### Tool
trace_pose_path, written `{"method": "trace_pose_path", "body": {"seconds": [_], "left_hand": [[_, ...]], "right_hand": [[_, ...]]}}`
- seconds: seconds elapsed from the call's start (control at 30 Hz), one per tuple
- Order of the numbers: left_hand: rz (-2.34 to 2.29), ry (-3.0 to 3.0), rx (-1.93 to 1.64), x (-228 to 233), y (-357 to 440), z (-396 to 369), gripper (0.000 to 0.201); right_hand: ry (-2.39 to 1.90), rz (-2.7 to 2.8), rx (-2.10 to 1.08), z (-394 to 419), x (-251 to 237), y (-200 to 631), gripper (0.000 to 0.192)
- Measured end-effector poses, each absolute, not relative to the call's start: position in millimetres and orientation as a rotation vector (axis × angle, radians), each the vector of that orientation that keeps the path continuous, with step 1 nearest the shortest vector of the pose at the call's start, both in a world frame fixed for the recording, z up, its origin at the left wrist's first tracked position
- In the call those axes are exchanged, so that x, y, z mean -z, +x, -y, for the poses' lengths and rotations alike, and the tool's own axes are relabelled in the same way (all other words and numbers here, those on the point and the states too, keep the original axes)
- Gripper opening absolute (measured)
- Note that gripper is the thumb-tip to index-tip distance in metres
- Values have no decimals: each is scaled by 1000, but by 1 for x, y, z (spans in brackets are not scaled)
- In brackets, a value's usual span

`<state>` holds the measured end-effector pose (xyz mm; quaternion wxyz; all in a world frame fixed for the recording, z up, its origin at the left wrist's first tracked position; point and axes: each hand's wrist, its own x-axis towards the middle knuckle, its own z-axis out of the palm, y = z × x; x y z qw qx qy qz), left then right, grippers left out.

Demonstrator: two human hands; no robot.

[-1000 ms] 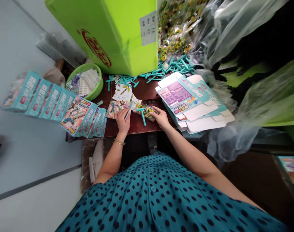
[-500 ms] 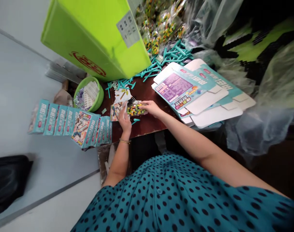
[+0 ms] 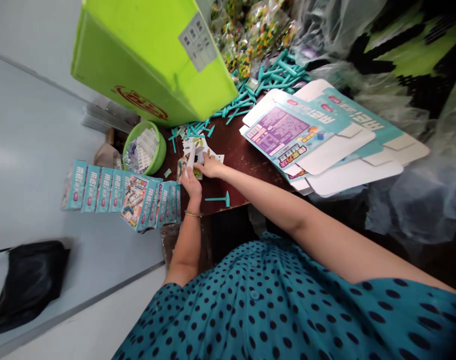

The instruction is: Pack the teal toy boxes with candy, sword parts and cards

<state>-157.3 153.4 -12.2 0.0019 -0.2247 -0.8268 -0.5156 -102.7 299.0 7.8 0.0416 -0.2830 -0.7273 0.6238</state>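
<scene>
My left hand [image 3: 191,185] grips a small printed cardboard box [image 3: 182,166], tilted up with its white inner flap [image 3: 191,156] showing. At the box's open side is my right hand [image 3: 212,167], its fingers bent into the opening; what they hold there is hidden. Behind the hands lie printed paper sheets [image 3: 198,143], partly covered by the box and fingers. A teal plastic hammer [image 3: 219,199] rests on the dark red table [image 3: 235,145], near its front edge. The bag of coloured beads is out of sight.
Packed teal boxes [image 3: 104,189] stand in a row on the left. A green basin [image 3: 158,155] holds white pieces. Behind are a large lime-green bin [image 3: 149,65], a pile of teal hammers [image 3: 276,75] and bags of coloured beads [image 3: 258,35]. Flattened boxes [image 3: 318,140] lie right.
The bag of beads under my right hand is no longer visible. The box is tilted up with its flap open, and my right hand has moved to its opening. The hammer near the edge now shows fully.
</scene>
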Motion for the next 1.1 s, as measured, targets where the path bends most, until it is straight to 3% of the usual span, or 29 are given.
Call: {"method": "trace_pose_path", "body": {"seconds": [0.13, 0.23, 0.27, 0.37, 0.47, 0.6, 0.7, 0.8, 0.93, 1.1], "left_hand": [[2283, -225, 1757, -30, -171, -152, 47], [2083, -238, 1941, -73, -182, -136, 43], [2064, -322, 1974, -86, -183, -128, 43], [2155, -512, 2027, -107, -179, -101, 50], [2377, -526, 2017, -98, -163, -83, 56], [2562, -545, 2136, -68, -140, -79, 60], [2587, -606, 2223, -58, -128, -81, 62], [2600, -711, 2207, -61, -124, -81, 63], [2580, -722, 2239, -62, -129, -75, 63], [2259, -529, 2430, -38, -103, -68, 66]], "right_hand": [[-369, 2523, -1477, -280, -6, -54, 56], [218, 2780, -1106, -254, 33, 5, 67], [269, 2835, -998, -247, 51, 24, 69], [208, 2842, -844, -243, 97, 69, 52], [219, 2691, -1010, -261, 100, 95, 38], [-136, 2379, -1210, -294, 22, 104, 35], [-82, 2434, -1050, -306, -53, 82, 33], [190, 2598, -814, -304, -97, 40, 28], [176, 2467, -822, -297, -91, -3, 35], [-117, 2332, -1506, -277, -41, -18, 54]]}}
